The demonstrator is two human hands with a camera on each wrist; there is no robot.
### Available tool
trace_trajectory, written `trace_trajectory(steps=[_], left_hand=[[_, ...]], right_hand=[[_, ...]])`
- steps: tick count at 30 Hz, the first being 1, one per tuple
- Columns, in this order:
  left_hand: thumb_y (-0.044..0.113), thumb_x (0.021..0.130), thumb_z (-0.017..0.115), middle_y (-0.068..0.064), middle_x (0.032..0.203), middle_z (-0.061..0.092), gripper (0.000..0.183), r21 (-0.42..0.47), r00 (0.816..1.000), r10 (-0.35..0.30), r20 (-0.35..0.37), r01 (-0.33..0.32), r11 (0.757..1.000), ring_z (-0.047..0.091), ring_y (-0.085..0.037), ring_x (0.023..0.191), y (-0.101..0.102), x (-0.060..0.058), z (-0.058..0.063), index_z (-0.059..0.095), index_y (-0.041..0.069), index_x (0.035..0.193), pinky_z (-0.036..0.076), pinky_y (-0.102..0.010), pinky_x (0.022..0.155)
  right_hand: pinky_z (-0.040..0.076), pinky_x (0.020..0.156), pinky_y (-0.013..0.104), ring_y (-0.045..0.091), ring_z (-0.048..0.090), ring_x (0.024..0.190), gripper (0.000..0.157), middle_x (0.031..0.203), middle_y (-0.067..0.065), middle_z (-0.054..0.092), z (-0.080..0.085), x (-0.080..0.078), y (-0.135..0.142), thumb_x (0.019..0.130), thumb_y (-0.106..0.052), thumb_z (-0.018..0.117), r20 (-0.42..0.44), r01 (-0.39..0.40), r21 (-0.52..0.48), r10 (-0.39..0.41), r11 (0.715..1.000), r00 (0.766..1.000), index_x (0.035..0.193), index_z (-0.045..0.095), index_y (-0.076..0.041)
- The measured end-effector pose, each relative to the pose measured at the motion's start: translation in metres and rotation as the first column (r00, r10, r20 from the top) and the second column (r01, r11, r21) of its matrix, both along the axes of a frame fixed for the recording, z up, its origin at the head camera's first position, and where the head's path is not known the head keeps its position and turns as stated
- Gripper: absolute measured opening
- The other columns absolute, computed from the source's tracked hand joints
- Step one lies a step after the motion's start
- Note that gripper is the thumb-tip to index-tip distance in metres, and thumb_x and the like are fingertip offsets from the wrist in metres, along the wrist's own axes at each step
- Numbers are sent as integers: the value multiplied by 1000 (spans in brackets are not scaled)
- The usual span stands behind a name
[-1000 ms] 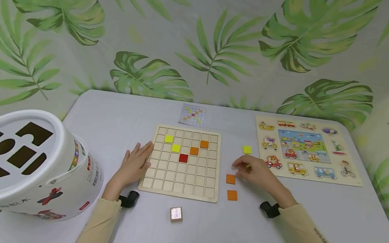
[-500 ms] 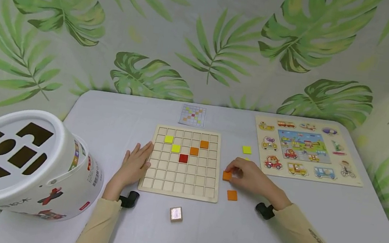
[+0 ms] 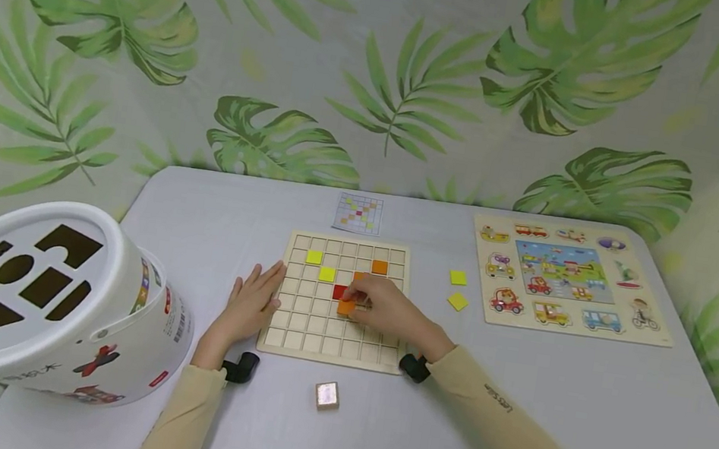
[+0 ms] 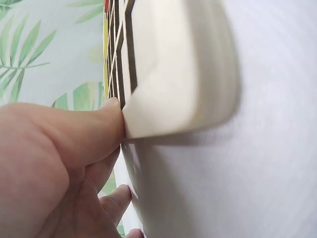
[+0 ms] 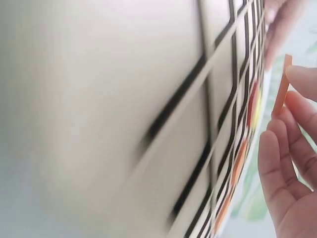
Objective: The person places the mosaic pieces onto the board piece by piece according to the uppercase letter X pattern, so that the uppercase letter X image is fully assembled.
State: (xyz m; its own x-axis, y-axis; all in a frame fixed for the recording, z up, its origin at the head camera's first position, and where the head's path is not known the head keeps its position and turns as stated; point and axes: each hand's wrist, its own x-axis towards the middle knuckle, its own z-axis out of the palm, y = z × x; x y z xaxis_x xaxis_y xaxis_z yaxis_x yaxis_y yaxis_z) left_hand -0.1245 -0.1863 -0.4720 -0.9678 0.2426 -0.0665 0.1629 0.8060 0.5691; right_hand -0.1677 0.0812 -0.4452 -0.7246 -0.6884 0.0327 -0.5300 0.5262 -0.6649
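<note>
A square wooden grid board (image 3: 310, 342) lies mid-table in the head view. Along its left edge rests my left hand (image 3: 250, 306), fingers extended; the left wrist view shows its thumb (image 4: 99, 130) against the board's side. Over the board, my right hand (image 3: 389, 309) pinches an orange square tile (image 3: 345, 308) just below a red tile (image 3: 339, 292). The right wrist view shows this orange tile (image 5: 283, 87) edge-on between thumb and finger, raised off the grid. Yellow tiles (image 3: 314, 257) sit upper left in the grid, orange ones (image 3: 379, 267) upper right, one partly covered by my right hand.
Two loose yellow tiles (image 3: 458, 277) lie right of the board. Behind it is a printed pattern card (image 3: 358, 213). A vehicle picture puzzle (image 3: 574, 320) occupies the back right, a white shape-sorter bucket (image 3: 125, 368) the left, and a small wooden block (image 3: 327, 396) the front.
My right hand has moved left from beside the board to above its centre, carrying an orange tile. Both loose orange tiles are gone from the table's right side. My left hand stays put.
</note>
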Motion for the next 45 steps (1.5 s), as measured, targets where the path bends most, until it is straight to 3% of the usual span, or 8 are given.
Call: trace_trajectory(steps=[9, 17, 22, 24, 28, 36, 40, 45], left_hand=[[6, 96, 51, -15, 156, 20, 59, -7, 1000, 4, 7, -4, 1000, 6, -44, 141, 2, -3, 0, 27, -1, 149, -1, -66, 106], [5, 96, 51, -16, 156, 20, 59, -16, 1000, 2, 10, -1, 1000, 6, -45, 141, 3, -2, 1, 27, -2, 149, -1, -67, 106], [5, 96, 52, -16, 156, 20, 59, -13, 1000, 5, 0, -5, 1000, 6, -45, 141, 3, -2, 0, 28, -2, 149, -1, -67, 106], [6, 96, 52, -16, 156, 21, 59, -6, 1000, 6, -3, -6, 1000, 6, -45, 141, 3, -1, 0, 28, -2, 148, -1, -67, 106], [6, 96, 51, -17, 155, 21, 59, -4, 1000, 5, -9, -5, 1000, 7, -46, 140, 2, 0, -1, 27, -2, 148, 0, -67, 106], [7, 97, 49, -15, 157, 18, 59, -12, 1000, 6, 15, -6, 1000, 4, -44, 142, -1, 0, -2, 24, 0, 150, -3, -65, 107], [6, 97, 49, -15, 157, 18, 59, -9, 1000, 5, 12, -5, 1000, 4, -44, 141, -1, 0, -2, 25, -1, 149, -3, -66, 106], [7, 96, 49, -15, 156, 18, 59, -9, 1000, 2, 10, -2, 1000, 5, -45, 141, -1, 0, -2, 25, -1, 149, -3, -66, 106]], right_hand=[[44, 70, 26, 15, 50, 78, 12, 87, 2, 59, -2, -3, -46, 83, -3, 68, -26, -26, 94, 29, 995, 999, 95, 68, -5], [44, 73, 27, 15, 50, 80, 14, 90, 2, 57, -3, 0, -49, 83, -2, 68, 1, 25, 126, -25, 992, 1000, 97, 65, -6], [47, 74, 26, 14, 52, 83, 16, 92, 0, 59, 1, -4, -17, 84, -1, 66, 50, 56, -5, -55, 998, 997, 100, 66, -5], [49, 74, 27, 15, 54, 83, 17, 92, 1, 62, 4, -7, 5, 84, 0, 66, 36, 63, -58, -61, 996, 997, 100, 66, -3], [50, 73, 32, 18, 56, 83, 18, 94, 5, 64, 4, -10, 56, 83, 2, 68, 2, 152, -102, -153, 983, 988, 101, 67, 0], [50, 75, 40, 27, 58, 87, 23, 98, 13, 64, -8, -9, 135, 80, 4, 71, -24, 376, 8, -376, 926, 926, 103, 65, 2], [48, 77, 41, 27, 56, 87, 23, 96, 12, 61, -13, -9, 145, 80, 1, 72, -30, 401, 90, -400, 912, 916, 101, 66, 1], [48, 77, 41, 26, 55, 85, 21, 92, 12, 59, -13, -10, 140, 78, 3, 72, -32, 396, 114, -395, 911, 918, 98, 66, 2]])
